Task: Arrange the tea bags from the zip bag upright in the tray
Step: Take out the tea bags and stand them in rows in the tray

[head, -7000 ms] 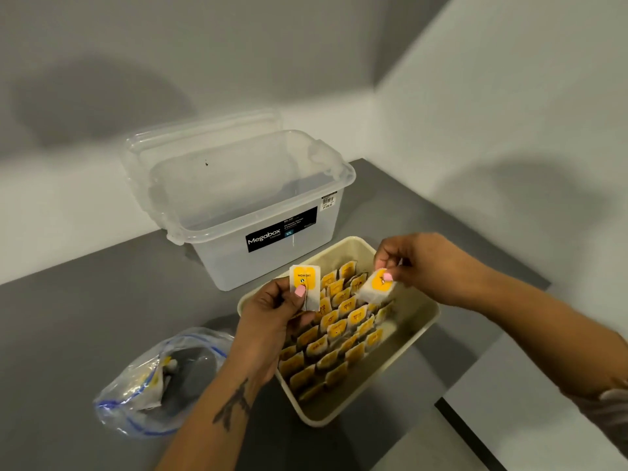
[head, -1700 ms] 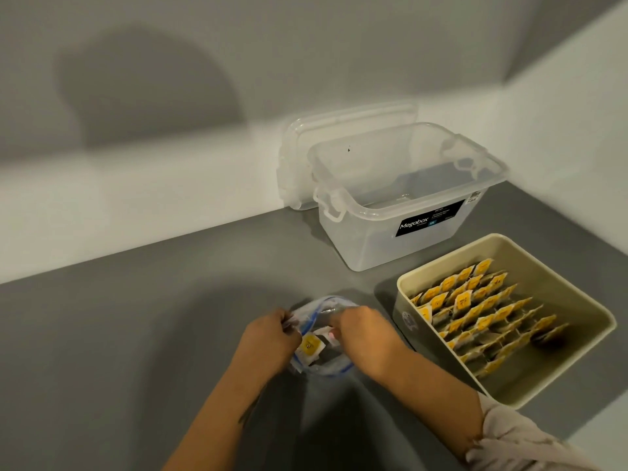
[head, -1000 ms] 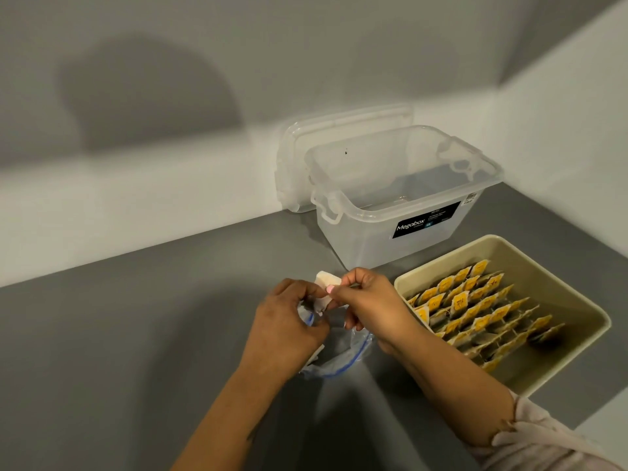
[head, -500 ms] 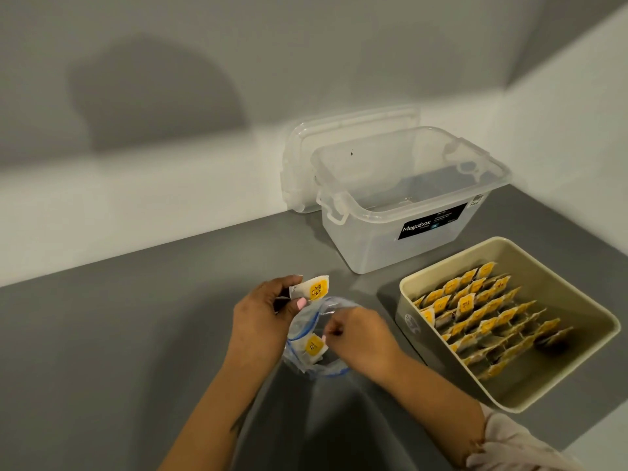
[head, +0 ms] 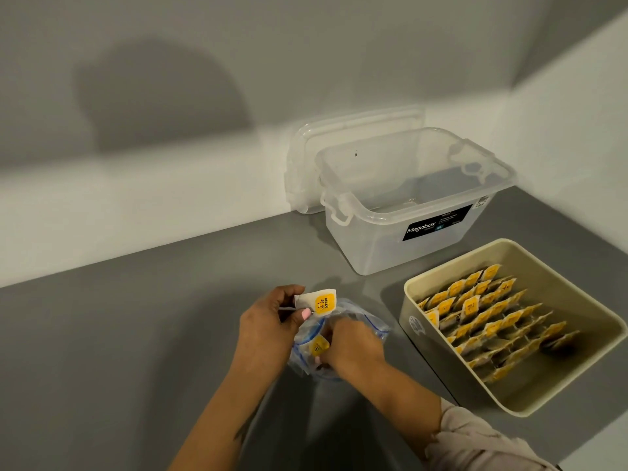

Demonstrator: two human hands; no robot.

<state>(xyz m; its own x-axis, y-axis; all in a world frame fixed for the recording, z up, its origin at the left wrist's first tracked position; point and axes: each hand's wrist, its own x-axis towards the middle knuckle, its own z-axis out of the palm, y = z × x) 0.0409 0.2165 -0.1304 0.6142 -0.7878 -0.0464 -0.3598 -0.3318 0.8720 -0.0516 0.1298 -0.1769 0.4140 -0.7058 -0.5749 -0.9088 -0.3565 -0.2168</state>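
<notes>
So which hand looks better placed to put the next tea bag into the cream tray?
Probably the left hand: it already pinches a white, yellow-labelled tea bag, while the right hand is inside the clear zip bag, though nearer the cream rectangular tray.

Pink-painted thumbnail; pale beige sleeve on right arm

At lower centre of the frame, a tea bag is pinched in the left hand, while the right hand is reached into the zip bag. At right, rows of tea bags are stood in the tray; a clear box is seen behind.
</notes>
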